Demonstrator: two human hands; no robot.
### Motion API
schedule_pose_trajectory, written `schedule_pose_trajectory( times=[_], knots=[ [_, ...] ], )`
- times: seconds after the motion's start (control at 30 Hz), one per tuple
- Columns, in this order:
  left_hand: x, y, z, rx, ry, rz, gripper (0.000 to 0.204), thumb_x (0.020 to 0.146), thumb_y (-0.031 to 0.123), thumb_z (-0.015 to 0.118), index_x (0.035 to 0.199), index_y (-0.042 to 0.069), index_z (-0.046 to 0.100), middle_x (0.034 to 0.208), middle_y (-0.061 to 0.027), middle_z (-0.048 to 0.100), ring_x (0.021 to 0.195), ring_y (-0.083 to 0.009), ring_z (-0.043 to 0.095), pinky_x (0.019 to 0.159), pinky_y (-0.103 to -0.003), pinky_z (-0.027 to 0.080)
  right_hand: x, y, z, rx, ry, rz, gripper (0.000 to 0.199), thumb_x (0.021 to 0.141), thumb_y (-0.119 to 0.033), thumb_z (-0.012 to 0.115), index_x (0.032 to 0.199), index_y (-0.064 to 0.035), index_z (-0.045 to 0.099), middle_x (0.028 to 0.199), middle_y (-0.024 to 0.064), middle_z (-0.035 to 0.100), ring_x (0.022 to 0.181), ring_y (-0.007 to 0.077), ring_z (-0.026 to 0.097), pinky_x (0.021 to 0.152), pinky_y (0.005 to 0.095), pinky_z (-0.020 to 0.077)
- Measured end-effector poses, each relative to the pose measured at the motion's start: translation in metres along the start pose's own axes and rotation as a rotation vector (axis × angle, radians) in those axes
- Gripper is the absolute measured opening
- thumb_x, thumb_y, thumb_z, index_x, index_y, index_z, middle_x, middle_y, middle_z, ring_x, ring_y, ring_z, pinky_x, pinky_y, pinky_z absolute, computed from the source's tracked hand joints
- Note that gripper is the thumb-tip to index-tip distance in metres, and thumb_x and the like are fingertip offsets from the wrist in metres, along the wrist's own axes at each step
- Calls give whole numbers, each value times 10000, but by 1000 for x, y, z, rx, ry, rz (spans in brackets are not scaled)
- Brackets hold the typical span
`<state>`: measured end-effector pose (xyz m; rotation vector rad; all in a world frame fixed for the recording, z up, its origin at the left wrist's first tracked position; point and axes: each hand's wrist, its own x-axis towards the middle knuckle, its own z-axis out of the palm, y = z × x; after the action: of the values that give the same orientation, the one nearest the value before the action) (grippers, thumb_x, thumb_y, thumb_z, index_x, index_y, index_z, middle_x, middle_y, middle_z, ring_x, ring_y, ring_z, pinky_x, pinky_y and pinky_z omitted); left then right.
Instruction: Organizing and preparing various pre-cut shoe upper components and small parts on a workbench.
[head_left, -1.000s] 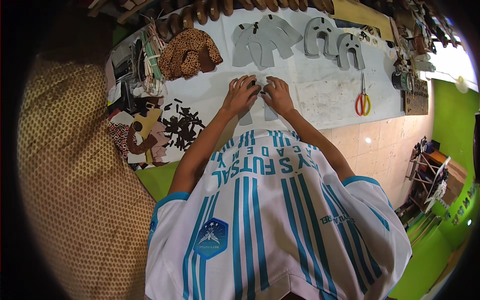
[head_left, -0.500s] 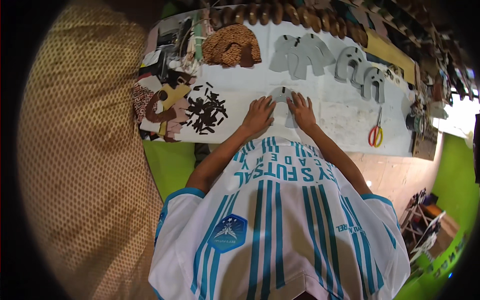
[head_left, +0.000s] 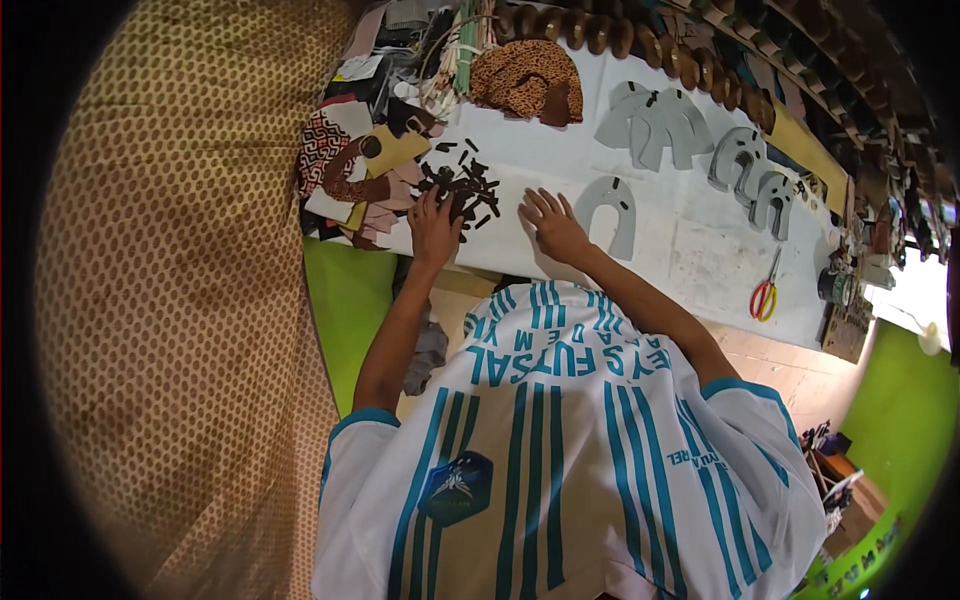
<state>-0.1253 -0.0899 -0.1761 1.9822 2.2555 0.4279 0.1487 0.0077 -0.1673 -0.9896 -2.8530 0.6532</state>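
Note:
My left hand (head_left: 436,232) reaches to the near left edge of a pile of small black strips (head_left: 468,188), its fingers stretched out over them. Whether a strip is under the fingertips I cannot tell. To the right of the pile, my right hand (head_left: 556,228) rests on the white tabletop with its fingers spread and nothing in them. Just right of that hand lies a grey U-shaped piece (head_left: 622,215) with its curve away from me and a small black strip on the curve. Neither hand touches it.
More grey curved pieces (head_left: 668,125) lie farther back. A leopard-print stack (head_left: 515,80) sits at the back left, beside material scraps (head_left: 395,150). Scissors with red and yellow handles (head_left: 764,298) lie near the right. Brown shoe-shaped forms (head_left: 597,35) line the far edge.
Both hands have left the grey U-shaped piece. My left hand has moved left to the black strips; my right hand has shifted left onto the tabletop. The view has also shifted.

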Motion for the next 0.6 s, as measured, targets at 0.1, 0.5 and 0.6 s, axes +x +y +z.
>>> schedule_pose_trajectory(
  times=[0.1,0.5,0.6],
  knots=[
    [-8,-11,-4,-13,-18,-10,403,927,264,689,1297,107,661,1482,-122,478,1378,-334,397,1129,-532,248,29,-17,12,-11,-12,-66,583,878,-69,601,1450,-118,501,1602,143,349,1502,343,293,1218,565,231],
    [10,-25,-12,-189,-6,88,261,908,233,714,1146,125,727,1428,-101,535,1364,-331,415,1127,-523,249,65,-36,18,53,24,-169,276,916,-108,622,1187,-89,668,1465,121,500,1399,294,430,1203,508,281],
    [17,-24,-8,-231,-3,114,211,898,220,723,1086,126,742,1409,-93,552,1358,-327,424,1125,-519,252,66,-35,14,86,68,-93,296,874,-42,644,1166,-92,659,1452,131,502,1378,314,447,1183,519,301]
  ],
)
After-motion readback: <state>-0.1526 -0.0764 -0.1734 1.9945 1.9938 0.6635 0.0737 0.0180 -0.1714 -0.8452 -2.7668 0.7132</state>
